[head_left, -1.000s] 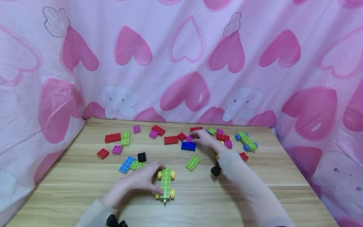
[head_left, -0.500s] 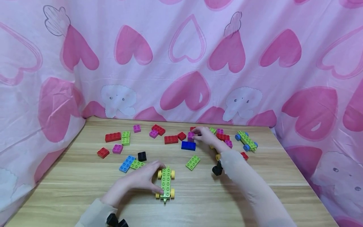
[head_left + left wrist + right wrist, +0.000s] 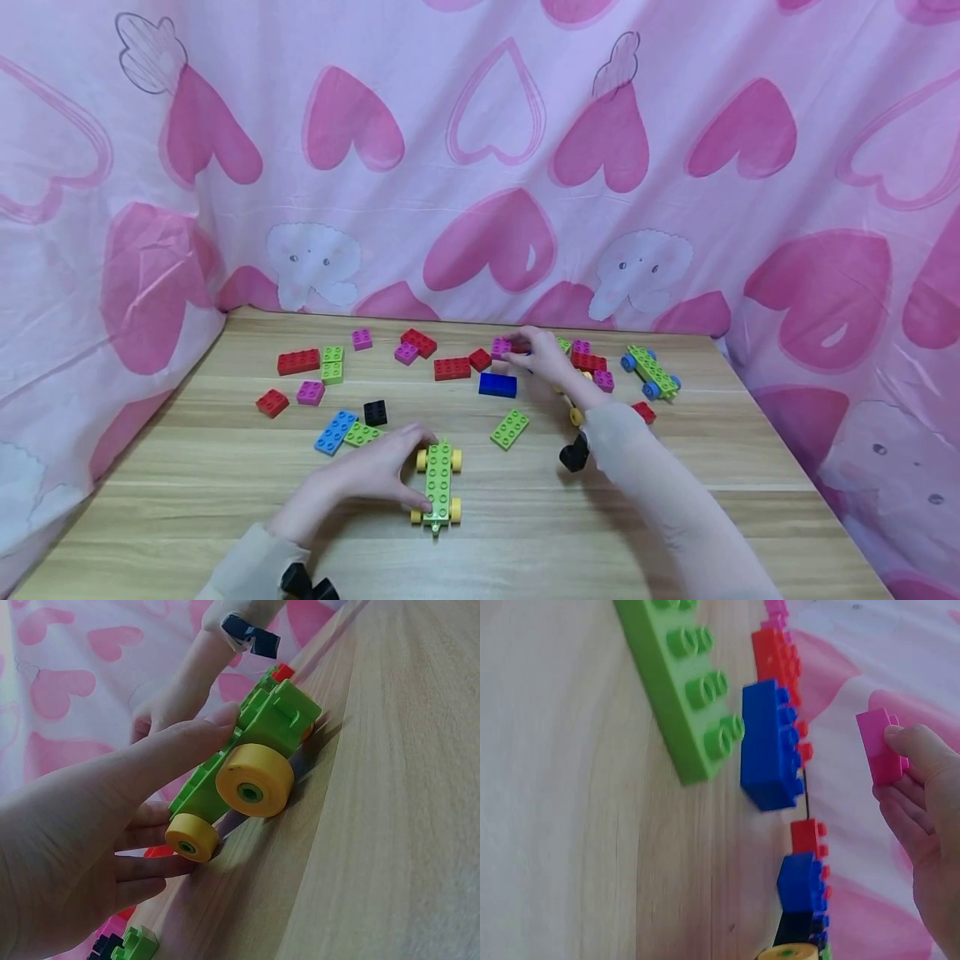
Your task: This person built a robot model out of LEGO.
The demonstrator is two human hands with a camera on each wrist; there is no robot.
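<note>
The wooden tabletop (image 3: 525,533) carries everything, with a pink heart-print cloth (image 3: 480,167) hung along its far and side edges. Near the front edge, about mid-width, stands the green wheeled chassis (image 3: 438,485) on yellow wheels; the left hand (image 3: 375,477) lies against its left side, fingers straight and relaxed, thumb tip touching the green body, gripping nothing. A second wheeled chassis (image 3: 651,372) with blue wheels sits toward the far right corner. Loose bricks spread across the far half: a blue brick (image 3: 498,384) near the middle, a green flat plate (image 3: 510,430) just in front of it, red bricks (image 3: 452,368) beside it, more toward the far left. Smallest is the small magenta brick (image 3: 501,347), pinched between thumb and fingertips of the right hand (image 3: 543,360) and lifted clear of the tabletop near the far edge, above the red and blue bricks.

Judging from this, the pinch covers only one end of the magenta brick, so it could twist out and drop among the loose bricks. The chassis is only braced from one side; a downward press could roll it away on its wheels
</note>
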